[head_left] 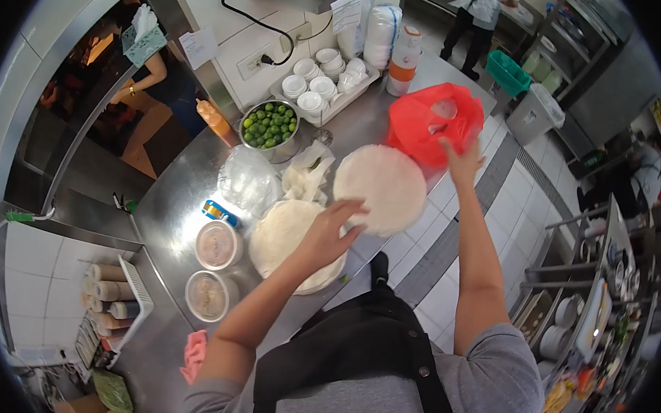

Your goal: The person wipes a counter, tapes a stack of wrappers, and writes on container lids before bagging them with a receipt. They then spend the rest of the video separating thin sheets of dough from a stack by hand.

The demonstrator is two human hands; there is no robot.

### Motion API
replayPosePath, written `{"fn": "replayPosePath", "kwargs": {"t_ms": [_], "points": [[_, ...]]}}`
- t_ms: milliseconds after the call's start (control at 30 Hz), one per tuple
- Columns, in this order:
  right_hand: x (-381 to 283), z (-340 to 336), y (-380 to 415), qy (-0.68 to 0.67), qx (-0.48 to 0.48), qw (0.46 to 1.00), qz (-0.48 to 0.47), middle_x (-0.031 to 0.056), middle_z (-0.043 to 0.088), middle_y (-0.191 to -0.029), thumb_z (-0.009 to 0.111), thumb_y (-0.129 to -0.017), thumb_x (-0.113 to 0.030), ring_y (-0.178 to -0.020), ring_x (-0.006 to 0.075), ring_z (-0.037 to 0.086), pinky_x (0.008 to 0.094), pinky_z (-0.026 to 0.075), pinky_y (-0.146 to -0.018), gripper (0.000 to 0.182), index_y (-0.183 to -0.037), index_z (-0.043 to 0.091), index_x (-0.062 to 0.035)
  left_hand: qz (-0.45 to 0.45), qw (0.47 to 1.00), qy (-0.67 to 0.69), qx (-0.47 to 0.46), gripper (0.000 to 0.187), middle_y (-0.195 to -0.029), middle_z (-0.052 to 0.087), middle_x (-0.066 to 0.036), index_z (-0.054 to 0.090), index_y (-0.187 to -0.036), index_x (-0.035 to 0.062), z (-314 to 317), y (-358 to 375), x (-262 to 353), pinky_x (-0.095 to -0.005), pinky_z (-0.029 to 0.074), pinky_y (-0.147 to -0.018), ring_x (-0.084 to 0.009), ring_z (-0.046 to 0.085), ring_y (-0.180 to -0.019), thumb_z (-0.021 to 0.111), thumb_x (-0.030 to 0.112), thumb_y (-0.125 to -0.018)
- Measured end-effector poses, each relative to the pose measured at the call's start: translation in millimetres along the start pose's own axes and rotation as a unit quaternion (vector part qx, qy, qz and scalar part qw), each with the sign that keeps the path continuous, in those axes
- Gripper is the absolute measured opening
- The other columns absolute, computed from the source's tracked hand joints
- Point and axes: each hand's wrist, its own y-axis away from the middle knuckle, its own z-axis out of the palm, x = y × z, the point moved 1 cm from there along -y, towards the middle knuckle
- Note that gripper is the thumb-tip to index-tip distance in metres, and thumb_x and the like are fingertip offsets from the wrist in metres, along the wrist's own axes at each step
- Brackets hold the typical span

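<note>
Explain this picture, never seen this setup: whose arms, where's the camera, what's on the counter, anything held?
No machine here: these are a person's two bare hands. The single picture comes from a camera on that person's head, looking forward and down.

On the metal counter lie two pale, flat rounds, two round tubs, a steel bowl of green limes and a red plastic bag.

The right hand is at the bag's edge; whether it grips is unclear. The left hand, fingers loosely curved, is over the nearer round and appears to hold nothing.
</note>
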Motion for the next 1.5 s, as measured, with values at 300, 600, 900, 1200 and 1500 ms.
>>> {"fn": "replayPosePath", "kwargs": {"t_ms": [300,600,900,1200,1500], "points": [[-15.8,47.1,20.4,-0.023,-0.501,0.84,-0.208,0.0233,0.069,-0.104,0.064,-0.086,-0.016,-0.099,0.0351,0.066,0.0432,0.05,-0.09,0.028,-0.109,0.069,-0.0003,-0.289,0.929,-0.228,0.028,0.036,-0.154,0.027,-0.03,0.073,-0.105,0.0087,139.1,-225.7,-49.4,-0.0638,0.029,-0.112,-0.0544,0.024,-0.141,0.068,0.042,-0.091],[31.8,83.1,-96.0,-0.193,-0.411,0.878,-0.152,0.0203,0.069,-0.1,0.066,-0.086,-0.011,-0.094,0.032,0.067,0.0395,0.052,-0.084,0.023,-0.105,0.071,-0.0001,-0.329,0.909,-0.152,0.204,0.074,-0.135,0.04,-0.032,0.039,-0.126,-0.0131,135.5,-242.5,-144.5,-0.0479,0.051,-0.095,-0.0509,0.057,-0.11,0.083,0.02,-0.077],[64.9,227.2,-88.0,-0.033,-0.481,0.844,-0.236,0.0222,0.054,-0.136,0.076,-0.075,-0.024,-0.121,0.0405,0.056,0.042,0.045,-0.104,0.09,-0.152,0.031,-0.013,-0.211,0.919,-0.211,0.259,0.066,-0.126,0.039,-0.031,0.037,-0.125,-0.0113,77.6,-220.4,-121.9,-0.05,0.049,-0.095,-0.0516,0.051,-0.111,0.062,-0.014,-0.065],[-0.1,206.6,-95.6,0.058,-0.64,0.697,-0.317,0.0222,0.022,-0.161,0.078,-0.072,-0.03,-0.147,0.0336,0.029,0.0363,0.03,-0.119,0.108,-0.158,0.016,-0.0097,-0.234,0.931,-0.196,0.201,0.059,-0.128,0.046,-0.027,0.057,-0.124,-0.0025,53.1,-184.1,-89.3,-0.0472,0.048,-0.097,-0.0473,0.052,-0.118,0.058,-0.014,-0.066],[-122.3,130.4,-101.7,0.292,-0.625,0.577,-0.437,0.0154,0.073,-0.103,0.072,-0.079,-0.011,-0.096,0.0278,0.07,0.0373,0.056,-0.085,0.066,-0.142,0.05,-0.0075,-0.235,0.897,-0.161,0.338,0.04,-0.108,0.06,-0.025,0.064,-0.113,-0.0023,33.4,-120.6,-97.1,-0.0465,0.049,-0.093,-0.0441,0.058,-0.107,0.062,-0.003,-0.073]]}}
